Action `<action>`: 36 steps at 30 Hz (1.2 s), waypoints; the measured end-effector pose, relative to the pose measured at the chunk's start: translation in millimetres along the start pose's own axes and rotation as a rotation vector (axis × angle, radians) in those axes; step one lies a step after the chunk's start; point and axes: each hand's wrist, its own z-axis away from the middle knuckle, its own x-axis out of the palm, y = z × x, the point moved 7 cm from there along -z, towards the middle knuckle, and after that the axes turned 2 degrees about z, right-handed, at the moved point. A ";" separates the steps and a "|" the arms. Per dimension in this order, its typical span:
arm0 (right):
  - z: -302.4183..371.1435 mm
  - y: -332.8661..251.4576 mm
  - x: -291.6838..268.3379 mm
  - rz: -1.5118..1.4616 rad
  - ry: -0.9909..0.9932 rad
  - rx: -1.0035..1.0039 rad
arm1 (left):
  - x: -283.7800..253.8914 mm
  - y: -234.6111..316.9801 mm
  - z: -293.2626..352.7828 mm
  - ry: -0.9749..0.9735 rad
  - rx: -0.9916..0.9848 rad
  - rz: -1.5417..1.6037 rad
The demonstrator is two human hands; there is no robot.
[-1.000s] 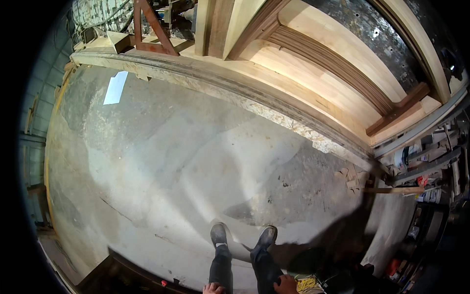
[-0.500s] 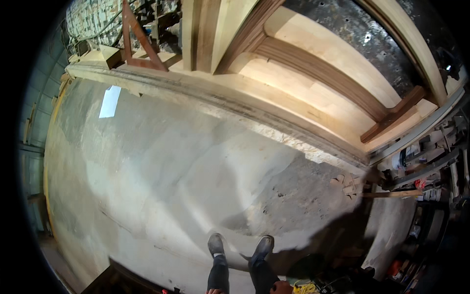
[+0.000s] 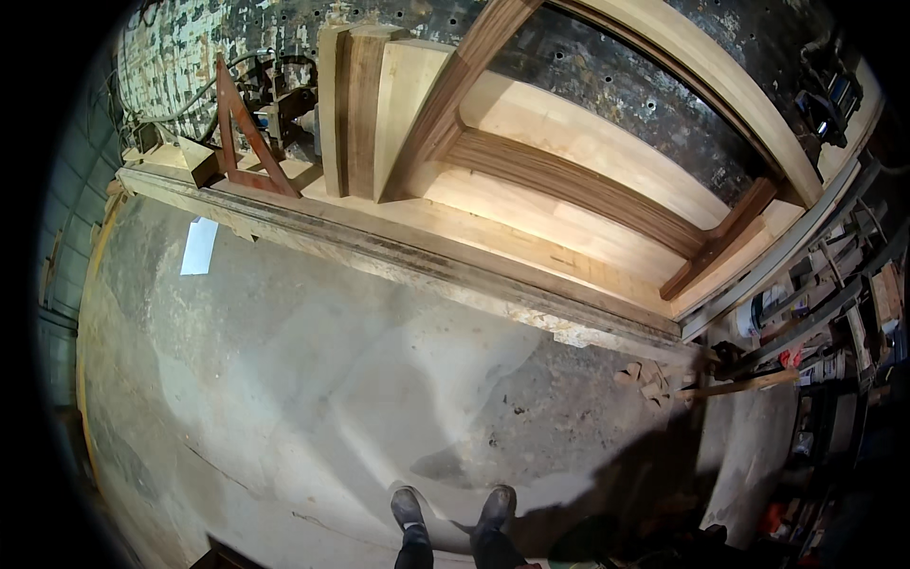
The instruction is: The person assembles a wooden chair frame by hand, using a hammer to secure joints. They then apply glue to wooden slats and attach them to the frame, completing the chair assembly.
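Note:
Neither of my hands shows clearly in the head view; only my shoes (image 3: 409,509) and lower legs appear at the bottom, standing on the concrete floor. Ahead of me is a long workbench edge (image 3: 379,242). On it rests a large curved wooden frame (image 3: 569,187) of pale and dark brown strips. Left of that frame stand upright laminated wood blocks (image 3: 365,114). A reddish-brown triangular set square (image 3: 248,133) stands on its base further left, with a small pale wood block (image 3: 190,159) beside it.
A white sheet (image 3: 199,247) lies on the floor near the bench's left end. Wood offcuts (image 3: 649,381) lie on the floor below its right end, near a wooden stick (image 3: 739,384). Shelving crowded with timber and tools (image 3: 844,322) runs along the right.
My view has tilted up, so the bench and frame sit lower and more of the dark perforated bench top shows. My hands, partly visible at the bottom before, have dropped out of sight.

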 end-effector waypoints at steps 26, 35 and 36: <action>-6.2 -2.7 1.6 -0.059 -0.027 -0.008 | 13.4 -14.1 -8.0 0.114 0.118 -0.035; -22.5 27.5 49.4 -0.007 0.020 -0.024 | 28.7 -6.2 -8.9 0.147 0.023 -0.056; -12.4 28.2 45.8 -0.041 0.013 -0.016 | 45.5 -20.2 -9.1 0.149 -0.045 -0.059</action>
